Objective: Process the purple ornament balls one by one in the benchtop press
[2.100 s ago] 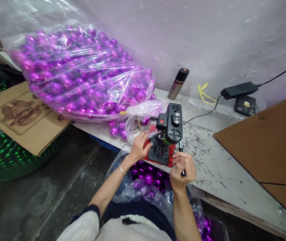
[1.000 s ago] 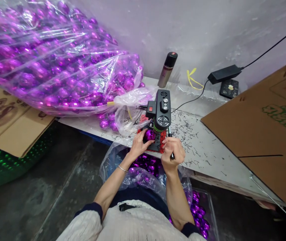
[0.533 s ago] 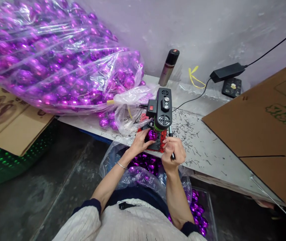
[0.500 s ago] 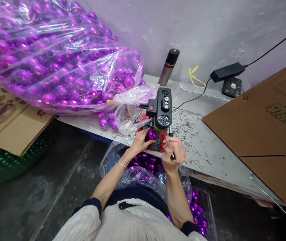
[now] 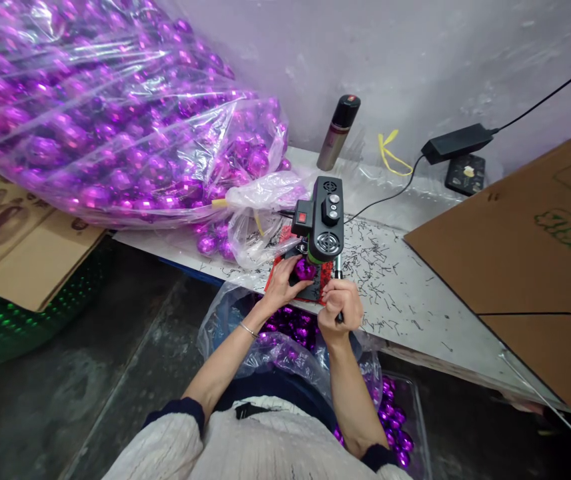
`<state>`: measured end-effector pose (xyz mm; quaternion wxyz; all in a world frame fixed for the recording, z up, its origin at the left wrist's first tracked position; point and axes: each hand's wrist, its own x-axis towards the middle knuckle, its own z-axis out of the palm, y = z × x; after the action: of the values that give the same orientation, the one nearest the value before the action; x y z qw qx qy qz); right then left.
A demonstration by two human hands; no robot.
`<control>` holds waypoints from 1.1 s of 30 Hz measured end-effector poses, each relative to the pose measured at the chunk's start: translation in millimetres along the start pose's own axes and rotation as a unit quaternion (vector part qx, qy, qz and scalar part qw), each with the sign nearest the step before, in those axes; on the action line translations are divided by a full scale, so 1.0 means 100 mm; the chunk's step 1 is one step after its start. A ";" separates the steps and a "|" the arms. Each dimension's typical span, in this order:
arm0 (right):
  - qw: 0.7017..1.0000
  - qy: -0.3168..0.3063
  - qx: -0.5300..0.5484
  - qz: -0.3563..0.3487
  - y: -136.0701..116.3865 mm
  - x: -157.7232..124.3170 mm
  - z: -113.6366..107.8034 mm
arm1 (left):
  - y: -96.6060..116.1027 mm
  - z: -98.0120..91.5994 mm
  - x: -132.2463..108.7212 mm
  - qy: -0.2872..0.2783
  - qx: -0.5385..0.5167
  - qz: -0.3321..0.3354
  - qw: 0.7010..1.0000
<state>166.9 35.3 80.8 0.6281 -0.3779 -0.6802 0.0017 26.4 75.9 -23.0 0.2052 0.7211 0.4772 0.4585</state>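
A shiny purple ball (image 5: 305, 269) sits under the head of a small black bench machine (image 5: 327, 220), which has a red switch and round vents. My left hand (image 5: 281, 283) holds the ball from its left side, thumb below and fingers above. My right hand (image 5: 341, 308) is wrapped round the black grip of the machine's lever (image 5: 338, 267), just right of the base. The machine stands on a red mat (image 5: 325, 275). Where the ball meets the machine's head is hidden from above.
A large clear bag of purple balls (image 5: 115, 120) fills the left. A spray can (image 5: 338, 133), a power adapter (image 5: 458, 142) and a yellow tie (image 5: 389, 153) lie along the wall. A cardboard box (image 5: 525, 267) stands right. Below the table edge hangs an open bag (image 5: 285, 353) with purple balls.
My right hand has shifted slightly left and down with the lever, and more of the lever's metal rod shows. My left hand stays at the ball.
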 end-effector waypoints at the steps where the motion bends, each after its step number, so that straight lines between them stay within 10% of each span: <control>1: 1.000 0.006 0.000 -0.001 0.03 -0.04 0.02 | 0.00 0.00 0.00 0.001 0.001 -0.001 1.000; 28: 0.999 0.027 -0.008 -0.038 0.26 -0.34 0.18 | -0.01 0.04 0.01 0.022 0.001 0.008 1.000; 33: 0.995 0.061 -0.002 0.072 -0.01 0.03 0.09 | -0.01 0.04 0.00 0.013 -0.003 0.005 1.000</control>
<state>158.7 40.7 82.3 0.6662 -0.4266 -0.6113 0.0224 29.0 76.5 -25.7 0.1990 0.7166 0.4748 0.4706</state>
